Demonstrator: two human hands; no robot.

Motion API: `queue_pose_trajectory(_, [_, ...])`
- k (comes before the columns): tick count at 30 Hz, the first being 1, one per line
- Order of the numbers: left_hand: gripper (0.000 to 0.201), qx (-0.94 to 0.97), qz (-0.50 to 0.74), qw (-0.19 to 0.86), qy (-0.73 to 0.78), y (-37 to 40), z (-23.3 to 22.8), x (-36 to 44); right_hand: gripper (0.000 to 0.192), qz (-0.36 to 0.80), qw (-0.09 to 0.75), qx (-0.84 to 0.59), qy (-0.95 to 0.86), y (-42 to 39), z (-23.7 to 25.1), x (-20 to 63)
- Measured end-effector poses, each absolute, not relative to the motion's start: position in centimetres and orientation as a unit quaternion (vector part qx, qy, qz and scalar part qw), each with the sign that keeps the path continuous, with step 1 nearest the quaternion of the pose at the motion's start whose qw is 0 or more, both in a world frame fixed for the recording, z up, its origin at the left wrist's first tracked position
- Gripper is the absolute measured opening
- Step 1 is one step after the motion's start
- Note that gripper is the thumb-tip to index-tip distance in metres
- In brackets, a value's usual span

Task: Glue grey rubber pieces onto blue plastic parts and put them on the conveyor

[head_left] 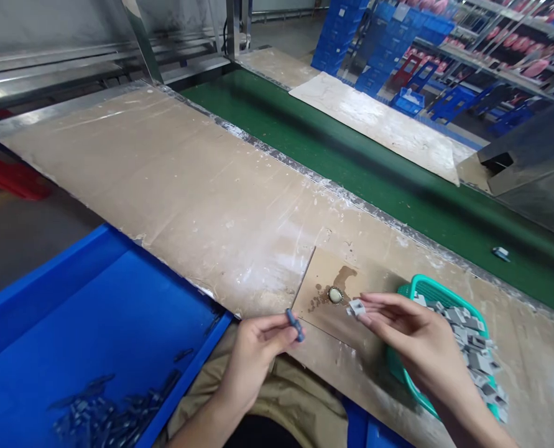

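My left hand [263, 342] pinches a small dark blue-grey plastic part [295, 325], narrow with a thicker middle, over the bench's front edge. Between thumb and fingers of my right hand [410, 326] is a small light grey plastic part [356, 308] with a square opening. The two parts are apart. Below and between the hands lies a cardboard sheet [323, 269] with dark wet stains, and on it a small round cap [335, 295] with a pale filling. A green basket [416, 283] heaped with similar grey parts [477, 342] stands beside my right hand.
At the left, a blue bin [48, 323] holds many dark parts [113, 404]. Behind the worn bench top [188, 186] runs a green conveyor belt [277, 124], with a small part [500, 253] on it. A pale board [374, 121] spans the belt's far side; blue crates [337, 34] are stacked beyond.
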State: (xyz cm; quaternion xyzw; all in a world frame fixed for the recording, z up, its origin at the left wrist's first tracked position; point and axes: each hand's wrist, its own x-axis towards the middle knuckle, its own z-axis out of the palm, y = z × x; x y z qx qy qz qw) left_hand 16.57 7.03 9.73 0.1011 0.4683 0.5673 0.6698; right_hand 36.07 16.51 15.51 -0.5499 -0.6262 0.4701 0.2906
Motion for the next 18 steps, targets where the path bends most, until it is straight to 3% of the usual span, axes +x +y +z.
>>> queue_pose_trajectory(10, [0.025, 0.123, 0.608, 0.665, 0.417, 9.3, 11.8, 20.9, 0.026, 0.506, 0.313, -0.564, -0.573, 14.0, 16.8, 35.0])
queue_pose_trajectory(18, [0.014, 0.268, 0.610, 0.556, 0.497, 10.4, 11.2, 20.4, 0.027, 0.462, 0.274, -0.548, -0.641, 14.8, 16.3, 34.6])
